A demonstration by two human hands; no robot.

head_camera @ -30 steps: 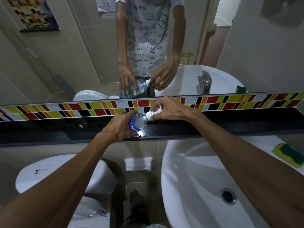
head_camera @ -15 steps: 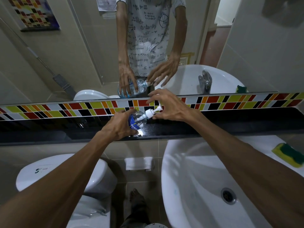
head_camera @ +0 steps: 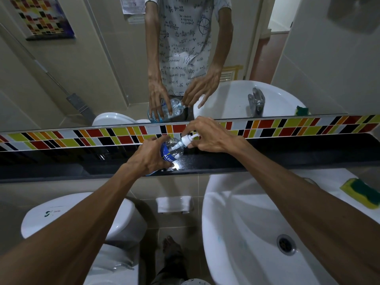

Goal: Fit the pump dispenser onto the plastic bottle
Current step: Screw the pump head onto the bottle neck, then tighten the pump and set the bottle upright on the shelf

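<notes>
A clear plastic bottle (head_camera: 172, 149) with a blue label rests tilted on the black ledge (head_camera: 287, 155), its neck pointing right. My left hand (head_camera: 148, 157) wraps around its body. A white pump dispenser (head_camera: 188, 139) sits on the neck, its tube inside the bottle. My right hand (head_camera: 207, 135) pinches the pump's collar with its fingertips, the other fingers spread. The mirror above the tile strip repeats both hands and the bottle.
A white sink (head_camera: 257, 227) with a drain lies below right, with a yellow-green sponge (head_camera: 360, 192) on its rim. A white toilet tank (head_camera: 78, 217) stands lower left. A coloured tile strip (head_camera: 82, 136) backs the ledge under the mirror.
My right hand, closed over the pump a second ago, has drawn back to the right and spread, so the white pump head and nozzle show. The bottle has stayed in my left hand.
</notes>
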